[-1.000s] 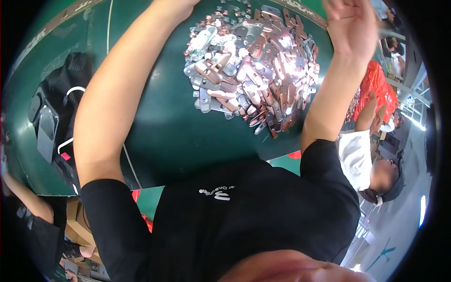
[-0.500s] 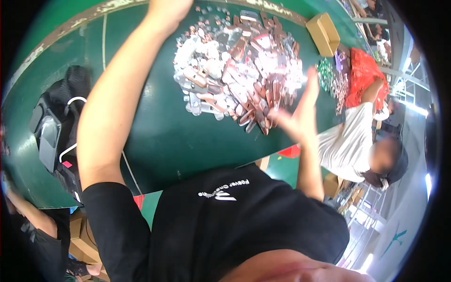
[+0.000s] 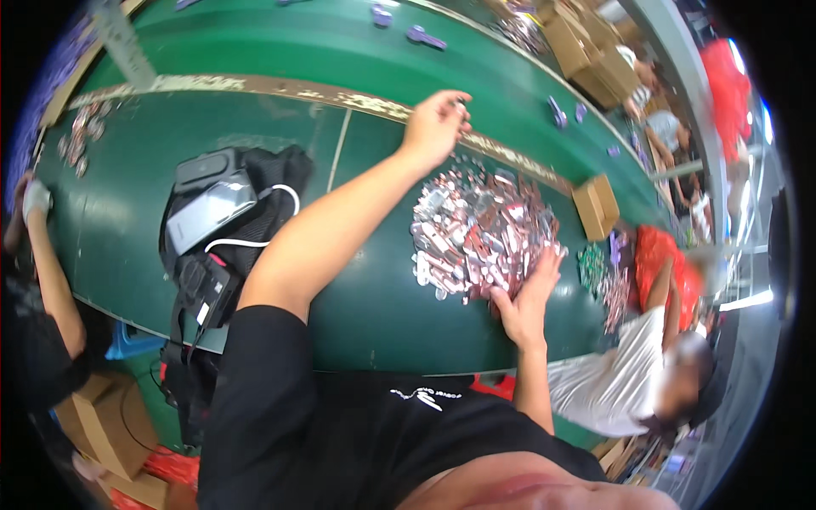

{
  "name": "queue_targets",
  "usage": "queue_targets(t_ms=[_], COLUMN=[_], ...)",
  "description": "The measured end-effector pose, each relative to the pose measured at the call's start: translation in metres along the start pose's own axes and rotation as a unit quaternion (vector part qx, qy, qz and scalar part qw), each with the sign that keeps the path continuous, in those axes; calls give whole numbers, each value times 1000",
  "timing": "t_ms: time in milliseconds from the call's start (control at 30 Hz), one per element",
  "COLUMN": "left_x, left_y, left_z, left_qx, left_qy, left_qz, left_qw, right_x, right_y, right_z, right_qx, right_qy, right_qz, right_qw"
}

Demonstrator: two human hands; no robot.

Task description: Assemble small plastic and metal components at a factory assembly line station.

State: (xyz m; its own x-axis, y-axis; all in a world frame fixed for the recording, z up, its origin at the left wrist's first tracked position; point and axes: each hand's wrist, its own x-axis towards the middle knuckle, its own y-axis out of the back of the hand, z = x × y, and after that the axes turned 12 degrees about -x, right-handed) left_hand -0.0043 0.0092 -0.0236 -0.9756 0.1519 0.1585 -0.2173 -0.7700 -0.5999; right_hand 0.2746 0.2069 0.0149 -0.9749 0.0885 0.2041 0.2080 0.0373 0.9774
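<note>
A broad heap of small shiny metal and brown parts (image 3: 476,234) lies on the green table, too jumbled to tell each piece. My left hand (image 3: 435,129) is raised past the far side of the heap, above the worn table edge. Its fingers are curled together, and a small dark bit shows at the fingertips; what it is I cannot make out. Against the heap's near right edge rests my right hand (image 3: 529,302), its fingers stretched and thumb apart, touching the parts without gripping any.
Beyond the table edge runs a green belt (image 3: 331,47) carrying purple pieces (image 3: 425,37). A cardboard box (image 3: 597,208) stands right of the heap, near green pieces (image 3: 590,268) and a red bag (image 3: 659,263). A black bag (image 3: 280,166) with devices lies left. Co-workers sit on both sides.
The view has shifted, showing more of the belt and table. My right hand, held spread beside the heap before, now rests on its edge. My left hand's curled fingers have come into view.
</note>
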Motion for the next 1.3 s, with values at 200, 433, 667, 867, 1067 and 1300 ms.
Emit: queue_targets(t_ms=[200,433,667,867,1067,1300], left_x=[14,6,14,5,5,12], left_y=[3,9,-26,-5,1,18], left_z=[8,7,-28,-4,-8,4], left_qx=[-52,58,204,55,-41,23], left_qy=[32,10,-198,1,27,143], left_qz=[-24,-88,-117,-80,-76,-83], left_qw=[998,994,952,995,996,986], right_x=[112,346,569,540,471,255], right_y=[46,-13,-171,-178,-110,27], right_z=[-1,-67,-10,-24,53,49], right_qx=[57,83,-44,-5,267,465], right_qy=[82,253,439,410,210,-27], right_qz=[234,93,41,-9,-161,26], right_qw=[967,959,896,912,927,884])
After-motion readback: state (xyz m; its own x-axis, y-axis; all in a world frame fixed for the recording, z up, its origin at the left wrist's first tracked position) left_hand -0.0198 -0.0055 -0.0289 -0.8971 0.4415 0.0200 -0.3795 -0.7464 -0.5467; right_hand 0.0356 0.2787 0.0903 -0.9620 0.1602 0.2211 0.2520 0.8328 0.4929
